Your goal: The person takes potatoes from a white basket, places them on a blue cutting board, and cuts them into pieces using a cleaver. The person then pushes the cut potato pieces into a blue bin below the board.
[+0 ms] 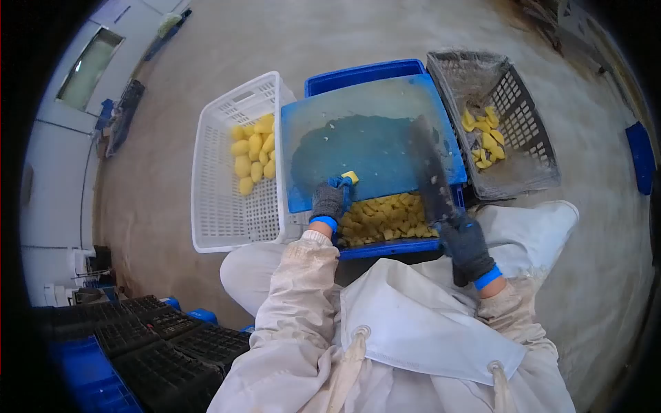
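Observation:
My left hand (pixel 332 198), in a dark glove with blue fingertips, is closed on a yellow potato piece (pixel 350 177) near the front edge of the blue cutting board (pixel 372 117). Much of the board's surface looks wet, with a few pale scraps on it. My right hand (pixel 466 244), also gloved, grips a large broad-bladed knife (pixel 432 172), its blade slanting up and away over the board's right side. Below the board's front edge, a blue crate (pixel 406 248) holds many cut potato chunks (pixel 385 219).
To the left stands a white plastic basket (pixel 237 230) with whole peeled potatoes (pixel 255 148). On the right, a plastic-lined black crate (pixel 527 117) contains several yellow potato pieces (pixel 489 138). Dark crates (pixel 165 344) lie at lower left. Another blue crate (pixel 640 158) sits far right.

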A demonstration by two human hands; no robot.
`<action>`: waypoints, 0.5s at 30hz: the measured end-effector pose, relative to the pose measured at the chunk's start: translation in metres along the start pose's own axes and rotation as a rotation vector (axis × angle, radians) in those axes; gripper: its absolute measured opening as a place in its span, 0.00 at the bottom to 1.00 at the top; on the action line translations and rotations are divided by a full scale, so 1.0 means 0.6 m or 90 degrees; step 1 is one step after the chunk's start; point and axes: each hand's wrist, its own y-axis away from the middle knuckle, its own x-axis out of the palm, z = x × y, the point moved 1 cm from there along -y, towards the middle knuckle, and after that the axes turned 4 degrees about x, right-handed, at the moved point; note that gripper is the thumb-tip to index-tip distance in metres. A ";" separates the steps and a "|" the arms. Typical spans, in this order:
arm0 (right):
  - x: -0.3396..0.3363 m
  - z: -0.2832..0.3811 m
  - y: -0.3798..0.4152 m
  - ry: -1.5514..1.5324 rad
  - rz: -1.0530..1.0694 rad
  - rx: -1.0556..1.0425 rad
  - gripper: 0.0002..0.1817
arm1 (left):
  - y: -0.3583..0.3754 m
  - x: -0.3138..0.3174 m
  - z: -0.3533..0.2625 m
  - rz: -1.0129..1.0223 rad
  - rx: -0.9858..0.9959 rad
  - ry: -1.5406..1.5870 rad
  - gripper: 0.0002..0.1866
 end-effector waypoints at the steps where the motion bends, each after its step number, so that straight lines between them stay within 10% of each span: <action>1: 0.016 0.009 0.001 0.028 0.030 -0.006 0.14 | 0.005 0.000 0.002 -0.004 0.001 0.001 0.17; 4: 0.050 0.049 0.004 0.232 0.077 -0.044 0.16 | -0.008 0.017 0.029 -0.159 0.056 0.056 0.19; 15: 0.112 0.064 -0.005 0.351 0.127 -0.097 0.14 | 0.008 0.015 -0.010 0.006 -0.091 0.470 0.14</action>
